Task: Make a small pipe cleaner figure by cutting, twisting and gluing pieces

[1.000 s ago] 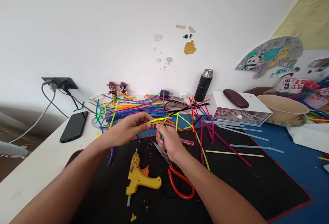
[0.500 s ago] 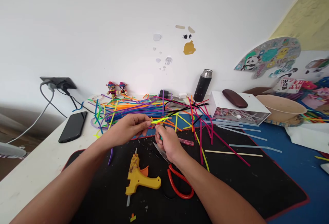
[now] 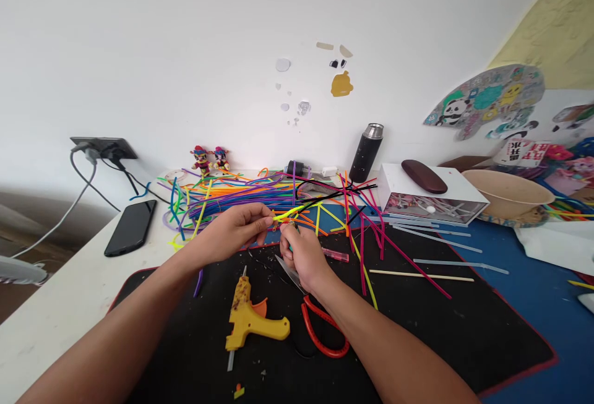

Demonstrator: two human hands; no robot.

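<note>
Between the thumb and fingers of my left hand point(image 3: 245, 224) is a bright yellow pipe cleaner point(image 3: 290, 213), its free part sticking out to the right. My right hand point(image 3: 301, 252) is closed close beside it, around what looks like a small green lighter point(image 3: 291, 247); most of it is hidden by the fingers. Under my right wrist lie scissors with red handles point(image 3: 320, 336), partly covered. A yellow hot glue gun point(image 3: 250, 317) rests on the black mat point(image 3: 185, 354) below my hands.
A pile of coloured pipe cleaners point(image 3: 250, 197) spreads along the wall. Behind stand a black flask point(image 3: 366, 153) and a white box point(image 3: 457, 184) topped by a brown case point(image 3: 424, 176). A phone point(image 3: 130, 227) lies left; clear glue sticks point(image 3: 459, 265) and a wooden stick point(image 3: 420, 275) lie right.
The hands stay nearly still, both holding as before. The view has shifted very slightly.
</note>
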